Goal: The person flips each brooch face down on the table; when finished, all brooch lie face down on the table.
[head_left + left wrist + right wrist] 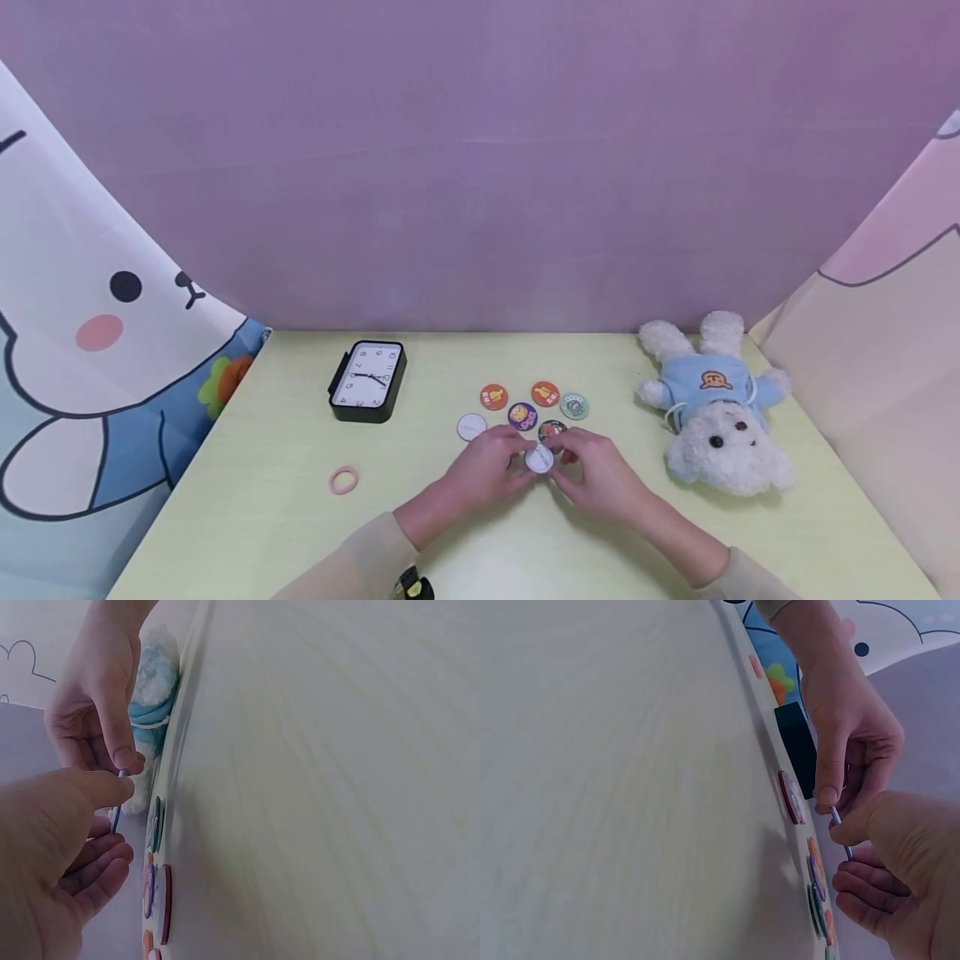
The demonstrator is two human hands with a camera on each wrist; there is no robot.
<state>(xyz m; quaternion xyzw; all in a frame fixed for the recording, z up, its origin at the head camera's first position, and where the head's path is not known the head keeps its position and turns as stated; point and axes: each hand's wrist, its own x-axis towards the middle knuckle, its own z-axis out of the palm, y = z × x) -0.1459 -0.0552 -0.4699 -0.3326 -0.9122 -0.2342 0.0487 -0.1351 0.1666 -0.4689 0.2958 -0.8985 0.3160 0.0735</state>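
Note:
Both hands pinch a small round badge between thumbs and fingers, raised above the table. Its white side faces up in the head view; in the wrist views it appears edge-on. My left hand holds its left side and my right hand its right side. Just behind them lies a dark badge, partly covered by the right fingers. Beyond it are a purple badge, a green badge and two orange-red badges. A white disc lies beside the left hand.
A black-framed clock lies face up at the back left, with a pink ring nearer the front. To the right, a white plush toy in a blue top lies on its back. Purple cloth hangs behind the table.

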